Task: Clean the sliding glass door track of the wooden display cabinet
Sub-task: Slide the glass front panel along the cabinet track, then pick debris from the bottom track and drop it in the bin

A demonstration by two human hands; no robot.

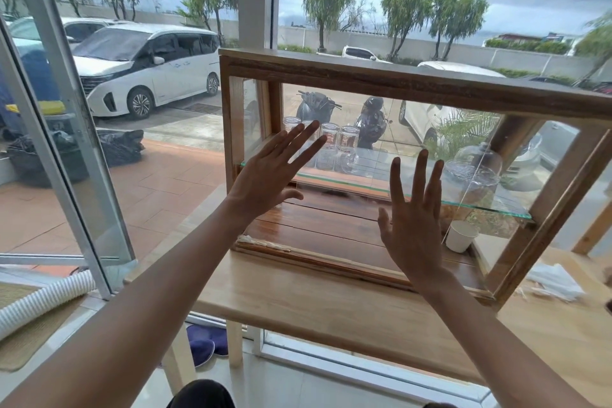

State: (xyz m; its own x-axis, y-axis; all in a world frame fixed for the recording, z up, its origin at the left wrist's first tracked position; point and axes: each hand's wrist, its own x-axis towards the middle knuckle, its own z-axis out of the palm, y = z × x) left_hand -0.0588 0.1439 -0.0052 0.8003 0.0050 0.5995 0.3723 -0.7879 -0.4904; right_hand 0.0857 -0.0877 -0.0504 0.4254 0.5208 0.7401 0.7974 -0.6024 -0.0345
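Track [318, 258] below both hands | left hand [265, 175], right hand [414, 228] fingers spread wide

Tall windows [185, 10] give grey daylight over a parking lot with a white van [145, 66]; a pale wooden worktop [298, 301] stands on white floor [281, 381].

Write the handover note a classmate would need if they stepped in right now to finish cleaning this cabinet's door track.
Left hand: open, fingers spread, flat against the sliding glass door.
Right hand: open, flat against the same pane, holding nothing.
The wooden display cabinet stands on the wooden table. Its bottom door track still shows whitish residue at the left end.
Tissues lie on the table to the right.
Done: no cleaning is visible.
Left: probably slide the pane clear, then wipe the track.
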